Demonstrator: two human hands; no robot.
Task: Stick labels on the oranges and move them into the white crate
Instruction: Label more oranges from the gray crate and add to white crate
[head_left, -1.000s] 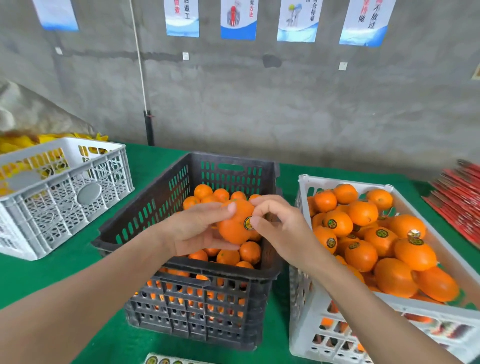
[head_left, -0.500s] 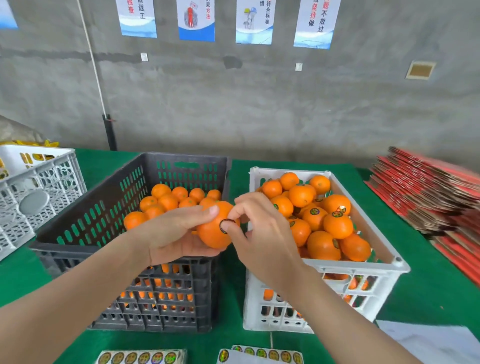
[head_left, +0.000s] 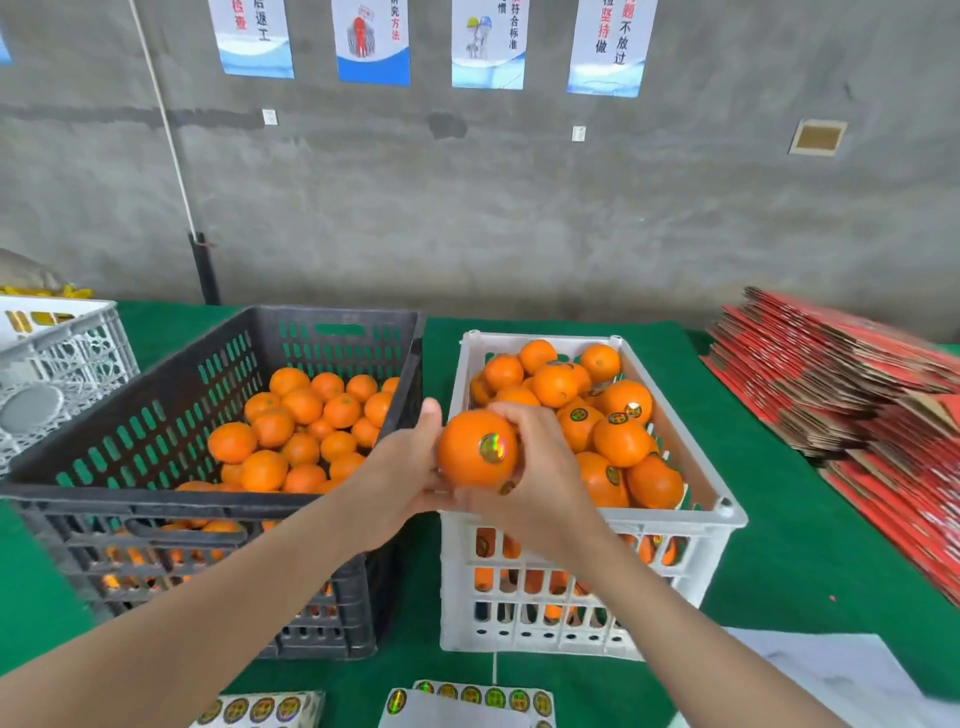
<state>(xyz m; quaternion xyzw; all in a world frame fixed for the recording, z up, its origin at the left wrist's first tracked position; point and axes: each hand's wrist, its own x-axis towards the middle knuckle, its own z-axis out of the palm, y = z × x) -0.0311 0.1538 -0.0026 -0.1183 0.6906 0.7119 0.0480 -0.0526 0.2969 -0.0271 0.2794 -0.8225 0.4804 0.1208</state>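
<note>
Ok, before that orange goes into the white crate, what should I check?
1. The orange has its label: ok, shiny, on the near side.
2. Label pressed flat: cannot tell.
3. Grip: ok, left hand and right hand both hold it.
4. Room in white crate: ok, its right wall shows above the fruit.
5. Spare labels: ok, label sheets lie near you.

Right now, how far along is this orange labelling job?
Roughly midway, I'd guess. Done: the white crate holds heaped oranges, several showing labels. In hand: left hand and right hand hold one orange by that crate's near-left corner, shiny label already on. Left: setting it in, then the many bare oranges in the black crate. Spare sticker sheets lie ready.
</note>
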